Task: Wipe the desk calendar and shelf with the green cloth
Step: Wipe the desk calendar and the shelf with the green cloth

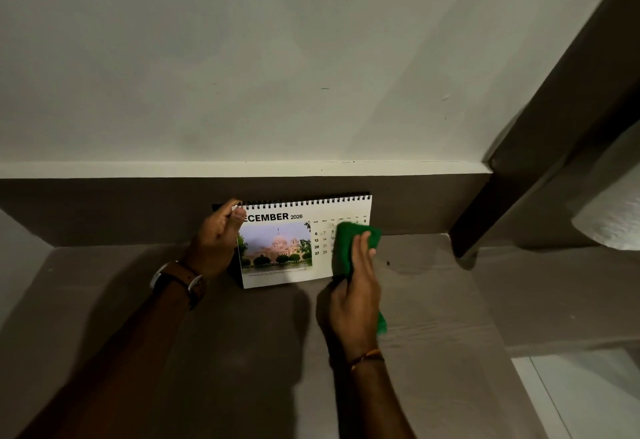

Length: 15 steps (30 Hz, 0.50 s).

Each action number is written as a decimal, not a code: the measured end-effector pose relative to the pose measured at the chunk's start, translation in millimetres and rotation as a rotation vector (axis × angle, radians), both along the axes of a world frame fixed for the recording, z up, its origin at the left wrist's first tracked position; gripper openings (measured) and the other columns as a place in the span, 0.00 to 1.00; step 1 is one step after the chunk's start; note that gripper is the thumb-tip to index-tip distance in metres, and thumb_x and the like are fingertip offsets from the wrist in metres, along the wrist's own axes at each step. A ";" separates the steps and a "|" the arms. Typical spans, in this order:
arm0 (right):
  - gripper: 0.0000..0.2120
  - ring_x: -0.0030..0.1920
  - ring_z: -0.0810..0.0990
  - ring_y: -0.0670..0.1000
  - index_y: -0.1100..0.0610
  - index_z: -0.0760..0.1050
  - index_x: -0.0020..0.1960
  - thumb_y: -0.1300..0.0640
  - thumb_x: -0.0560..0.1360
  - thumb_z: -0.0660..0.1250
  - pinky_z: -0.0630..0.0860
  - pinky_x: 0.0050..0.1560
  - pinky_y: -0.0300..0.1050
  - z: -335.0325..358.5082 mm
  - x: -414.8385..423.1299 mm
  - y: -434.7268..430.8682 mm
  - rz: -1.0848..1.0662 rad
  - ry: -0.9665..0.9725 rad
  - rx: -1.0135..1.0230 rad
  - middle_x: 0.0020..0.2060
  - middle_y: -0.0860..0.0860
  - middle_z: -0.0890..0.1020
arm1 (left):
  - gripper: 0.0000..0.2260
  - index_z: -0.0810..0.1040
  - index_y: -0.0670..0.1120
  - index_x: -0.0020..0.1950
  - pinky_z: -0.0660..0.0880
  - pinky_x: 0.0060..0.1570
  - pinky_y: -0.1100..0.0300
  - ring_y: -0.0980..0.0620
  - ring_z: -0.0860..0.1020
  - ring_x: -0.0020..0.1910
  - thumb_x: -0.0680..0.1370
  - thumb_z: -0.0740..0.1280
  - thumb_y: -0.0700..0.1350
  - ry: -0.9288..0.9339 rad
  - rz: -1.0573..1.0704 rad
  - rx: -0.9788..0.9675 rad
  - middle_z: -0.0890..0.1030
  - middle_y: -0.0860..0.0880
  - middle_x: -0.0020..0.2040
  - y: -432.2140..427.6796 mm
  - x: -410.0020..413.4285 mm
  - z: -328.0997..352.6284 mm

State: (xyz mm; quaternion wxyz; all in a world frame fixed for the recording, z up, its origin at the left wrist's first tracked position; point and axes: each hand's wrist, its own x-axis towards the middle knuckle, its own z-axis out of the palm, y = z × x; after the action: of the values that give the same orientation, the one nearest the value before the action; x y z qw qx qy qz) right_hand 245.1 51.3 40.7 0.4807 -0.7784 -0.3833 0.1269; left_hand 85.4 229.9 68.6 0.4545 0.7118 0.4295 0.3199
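A spiral-bound desk calendar [287,248] showing December 2026 and a photo of a domed building stands on the grey-brown shelf [433,300]. My left hand [216,241] grips its top left corner at the black spiral, thumb on the page. My right hand [353,300] holds a green cloth [349,244] pressed flat against the calendar's right part, covering some of the date grid. A little of the cloth sticks out below the hand on the right.
A pale wall rises behind the shelf above a light ledge [242,169]. A dark upright panel [540,147] bounds the shelf on the right. The shelf's right front edge drops off to a light floor [581,397].
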 end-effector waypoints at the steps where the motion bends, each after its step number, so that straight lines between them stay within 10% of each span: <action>1: 0.42 0.81 0.46 0.54 0.57 0.50 0.82 0.81 0.75 0.58 0.45 0.76 0.34 7.0 2.8 10.2 -0.035 0.028 0.015 0.82 0.48 0.48 | 0.19 0.67 0.39 0.69 0.75 0.56 0.49 0.44 0.78 0.57 0.82 0.55 0.49 0.001 0.017 0.011 0.79 0.40 0.57 0.2 0.5 0.5; 5: 0.44 0.80 0.37 0.56 0.56 0.43 0.82 0.80 0.73 0.56 0.39 0.73 0.28 19.8 -15.4 44.6 -0.028 0.068 0.105 0.80 0.48 0.38 | 0.20 0.66 0.39 0.71 0.74 0.54 0.58 0.43 0.76 0.58 0.82 0.56 0.48 0.035 0.049 0.057 0.77 0.43 0.59 -1.0 -0.5 -0.1; 10: 0.37 0.80 0.41 0.60 0.58 0.52 0.82 0.74 0.75 0.52 0.51 0.79 0.66 0.9 -43.6 54.6 0.308 -0.270 0.028 0.82 0.54 0.49 | 0.21 0.65 0.38 0.72 0.67 0.61 0.57 0.51 0.71 0.63 0.82 0.57 0.47 0.033 0.103 0.088 0.71 0.48 0.63 0.8 2.6 -3.5; 13: 0.27 0.79 0.49 0.61 0.59 0.63 0.79 0.55 0.82 0.50 0.54 0.76 0.69 -18.3 -54.5 38.5 0.657 -0.482 -0.091 0.79 0.53 0.60 | 0.20 0.68 0.39 0.70 0.70 0.56 0.59 0.53 0.76 0.56 0.82 0.57 0.48 0.037 0.103 0.113 0.75 0.47 0.59 1.9 4.0 -5.6; 15: 0.27 0.79 0.50 0.60 0.56 0.64 0.79 0.59 0.81 0.51 0.55 0.76 0.69 -28.5 -44.1 22.8 0.655 -0.566 -0.136 0.79 0.51 0.60 | 0.20 0.68 0.38 0.70 0.71 0.54 0.58 0.50 0.76 0.54 0.82 0.57 0.48 0.038 0.101 0.112 0.76 0.45 0.57 3.3 1.9 -6.9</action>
State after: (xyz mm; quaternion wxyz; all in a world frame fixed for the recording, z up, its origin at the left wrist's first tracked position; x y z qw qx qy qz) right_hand 201.0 74.1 12.2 0.2387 -0.6498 -0.7173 0.0795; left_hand 87.3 233.2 61.8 0.3889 0.7194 0.4550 0.3523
